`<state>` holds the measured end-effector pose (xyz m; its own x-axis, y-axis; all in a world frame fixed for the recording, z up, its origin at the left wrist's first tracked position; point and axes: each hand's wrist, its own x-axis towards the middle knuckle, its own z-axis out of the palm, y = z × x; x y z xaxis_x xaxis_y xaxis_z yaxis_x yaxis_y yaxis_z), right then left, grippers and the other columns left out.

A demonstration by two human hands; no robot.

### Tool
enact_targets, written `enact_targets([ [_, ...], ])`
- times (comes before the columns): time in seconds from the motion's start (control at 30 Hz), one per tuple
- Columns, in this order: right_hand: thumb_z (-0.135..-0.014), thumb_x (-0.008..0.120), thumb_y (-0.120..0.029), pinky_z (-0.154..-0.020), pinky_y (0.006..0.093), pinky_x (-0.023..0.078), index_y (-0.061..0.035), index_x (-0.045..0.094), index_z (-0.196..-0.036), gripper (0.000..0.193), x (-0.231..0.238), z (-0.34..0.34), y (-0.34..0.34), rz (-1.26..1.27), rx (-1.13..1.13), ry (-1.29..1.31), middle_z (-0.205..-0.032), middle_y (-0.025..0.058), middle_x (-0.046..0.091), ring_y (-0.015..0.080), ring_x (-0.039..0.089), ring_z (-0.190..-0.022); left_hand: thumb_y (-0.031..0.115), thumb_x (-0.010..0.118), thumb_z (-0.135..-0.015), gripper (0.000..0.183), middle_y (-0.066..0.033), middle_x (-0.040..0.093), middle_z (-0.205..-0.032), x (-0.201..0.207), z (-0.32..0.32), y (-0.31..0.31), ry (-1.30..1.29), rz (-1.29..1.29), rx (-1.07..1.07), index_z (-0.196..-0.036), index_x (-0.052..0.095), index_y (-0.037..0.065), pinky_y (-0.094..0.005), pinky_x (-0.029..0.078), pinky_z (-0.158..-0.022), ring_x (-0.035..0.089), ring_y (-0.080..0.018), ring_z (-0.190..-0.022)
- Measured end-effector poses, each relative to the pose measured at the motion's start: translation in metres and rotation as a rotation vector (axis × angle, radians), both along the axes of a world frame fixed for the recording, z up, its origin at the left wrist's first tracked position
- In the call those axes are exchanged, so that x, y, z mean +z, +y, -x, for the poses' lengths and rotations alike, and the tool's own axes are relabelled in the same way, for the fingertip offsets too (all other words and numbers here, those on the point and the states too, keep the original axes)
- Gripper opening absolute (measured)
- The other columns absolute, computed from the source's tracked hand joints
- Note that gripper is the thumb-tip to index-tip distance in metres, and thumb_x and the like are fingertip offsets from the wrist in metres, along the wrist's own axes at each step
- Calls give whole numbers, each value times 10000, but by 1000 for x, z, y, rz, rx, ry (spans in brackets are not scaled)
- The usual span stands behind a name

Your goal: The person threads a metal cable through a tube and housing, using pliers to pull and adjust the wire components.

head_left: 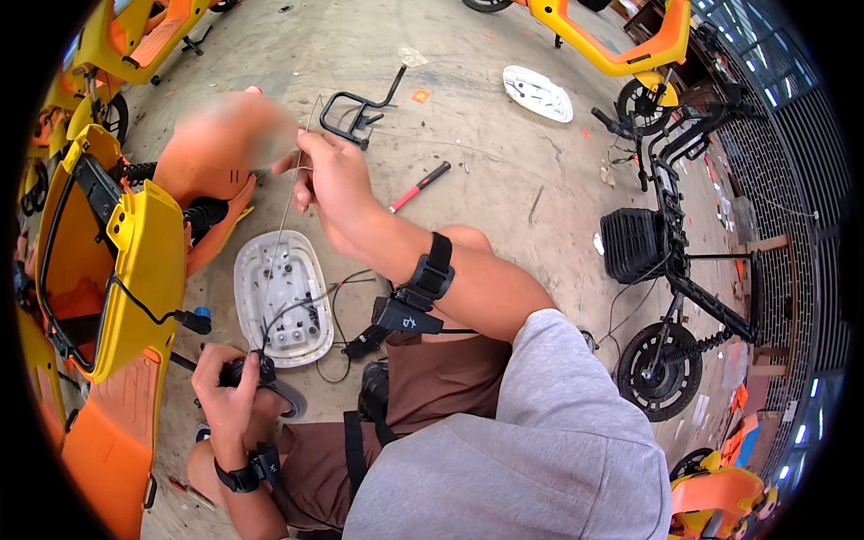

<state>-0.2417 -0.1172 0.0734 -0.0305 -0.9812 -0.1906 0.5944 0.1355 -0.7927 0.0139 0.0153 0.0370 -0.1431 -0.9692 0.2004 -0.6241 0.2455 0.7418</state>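
Note:
My left hand [223, 389] is closed round a black handlebar-like part [236, 371], which the fingers mostly hide. From this part a thin bare wire [287, 216] rises to my right hand [331, 180]. There the thumb and fingers pinch it, and a loose bent end sticks up past the fingertips. Beneath the wire lies a white plastic shell [243, 286], its hollow side up, with screws and small dark parts in it. Beside the left hand, a yellow and orange scooter body [144, 243] has a black cable [139, 301] with a blue-tipped connector [200, 319] hanging from it.
A red-handled hammer [418, 187] and a black tubular frame [362, 121] lie on the concrete floor ahead. Another white shell [537, 94] is farther right. A stripped black scooter frame [677, 243] stands to the right. Black cables [337, 310] trail near my legs.

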Motion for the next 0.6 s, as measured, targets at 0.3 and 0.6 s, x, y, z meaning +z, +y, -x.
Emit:
enact_targets([
  [0.3,-928,532,-288,-476,264,315,-76,539,-1191,339,6,17,-10,-85,-177,-211,-746,30,549,95,378,-475,8,743,-692,174,-95,565,-738,5,-7,0,107,50,46,-782,595,-15,-289,445,-609,553,-205,-656],
  [0.6,-919,542,-282,-440,262,281,-96,550,-1158,303,-2,36,-18,-91,-303,-229,-687,12,529,91,345,-455,55,805,-690,185,-93,589,-679,12,-11,-5,135,103,116,-757,646,-13,-282,438,-556,562,-187,-592],
])
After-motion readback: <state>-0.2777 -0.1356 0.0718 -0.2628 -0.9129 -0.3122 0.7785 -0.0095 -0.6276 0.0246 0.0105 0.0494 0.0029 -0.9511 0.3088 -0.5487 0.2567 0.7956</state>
